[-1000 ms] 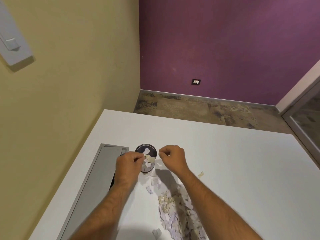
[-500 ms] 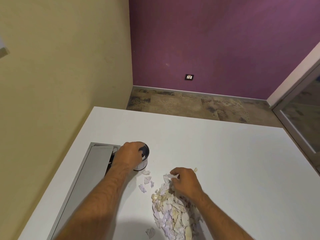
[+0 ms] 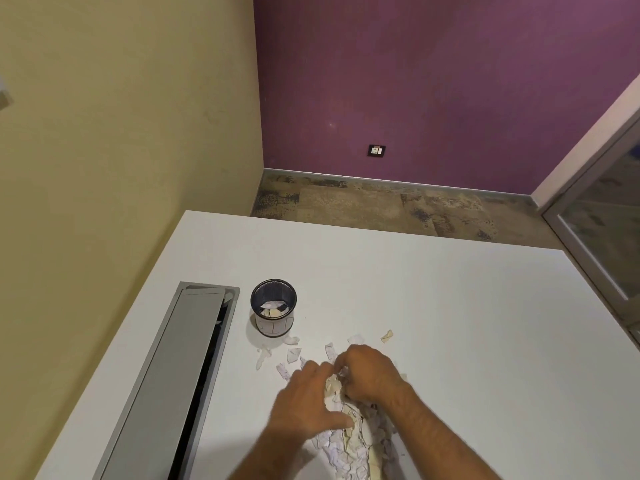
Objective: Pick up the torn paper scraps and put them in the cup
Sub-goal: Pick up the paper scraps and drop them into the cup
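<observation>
A small cup (image 3: 273, 308) with a dark mesh inside and a pale lower band stands upright on the white table (image 3: 450, 323); a few paper scraps lie in it. A heap of white and cream torn scraps (image 3: 349, 441) lies near the table's front edge. Loose scraps (image 3: 293, 355) are scattered between heap and cup, and one cream scrap (image 3: 387, 336) lies apart to the right. My left hand (image 3: 304, 407) rests on the heap's left side, fingers spread. My right hand (image 3: 370, 374) is curled over the heap's far end, fingers closed around scraps.
A long grey cable hatch (image 3: 180, 368) is set into the table left of the cup, its lid slightly ajar over a dark slot. The yellow wall runs along the table's left edge. Beyond the far edge are patterned floor and a purple wall.
My left hand has left the cup and come down to the heap beside my right hand. My right hand has stayed on the heap and curled tighter. The cup now stands uncovered.
</observation>
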